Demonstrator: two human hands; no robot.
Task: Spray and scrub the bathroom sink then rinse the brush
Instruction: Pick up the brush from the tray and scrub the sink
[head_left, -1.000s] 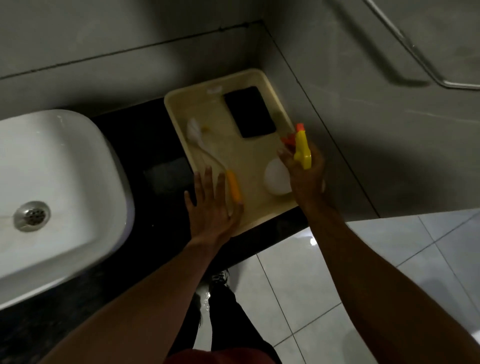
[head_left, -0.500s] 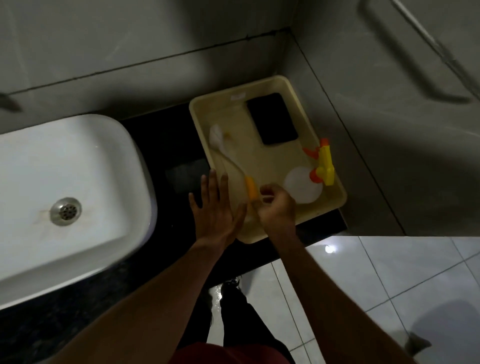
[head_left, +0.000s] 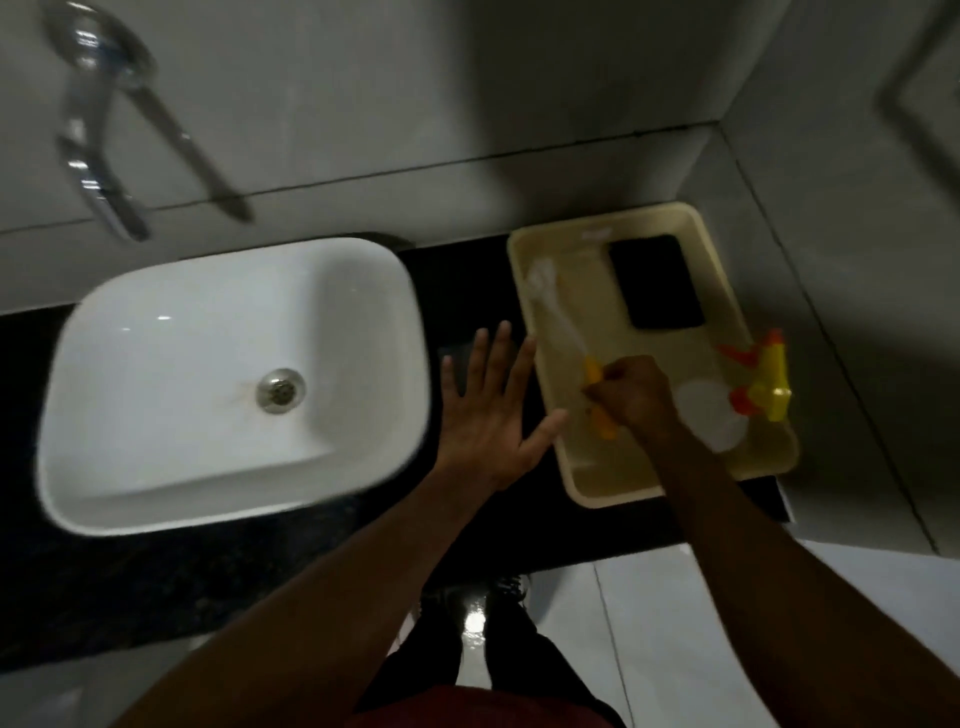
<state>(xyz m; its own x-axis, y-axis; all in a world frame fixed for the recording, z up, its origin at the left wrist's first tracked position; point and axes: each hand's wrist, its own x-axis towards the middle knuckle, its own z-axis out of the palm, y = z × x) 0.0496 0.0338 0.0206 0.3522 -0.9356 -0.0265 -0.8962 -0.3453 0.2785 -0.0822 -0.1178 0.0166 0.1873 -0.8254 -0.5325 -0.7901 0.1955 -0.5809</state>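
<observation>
Yellow plastic is what the right hand (head_left: 631, 397) has closed on: the handle of the brush (head_left: 558, 322), pinched between curled fingers near its orange-yellow end, with the white bristle head lying toward the far left corner of the cream tray (head_left: 582, 483). The left hand (head_left: 488, 415) lies flat and spread on the dark counter (head_left: 156, 582), just beside the tray's left rim, holding nothing. It looks placed to steady the tray, which seems sensible, since the tray's near corner sits at the counter's edge.

To lift the brush cleanly, I would judge it best to raise the handle end first and let the head follow, so the bristles do not drag on the tray wall. Right of the gripping hand stands the spray bottle (head_left: 714, 418), white body with a yellow and orange trigger top. Beyond it a black rectangular object (head_left: 657, 283) lies flat at the tray's far end.

The sink (head_left: 130, 332) sits left of the tray, white, its drain (head_left: 280, 389) bare. Above it a blurred chrome faucet (head_left: 98, 135) comes off the wall
</observation>
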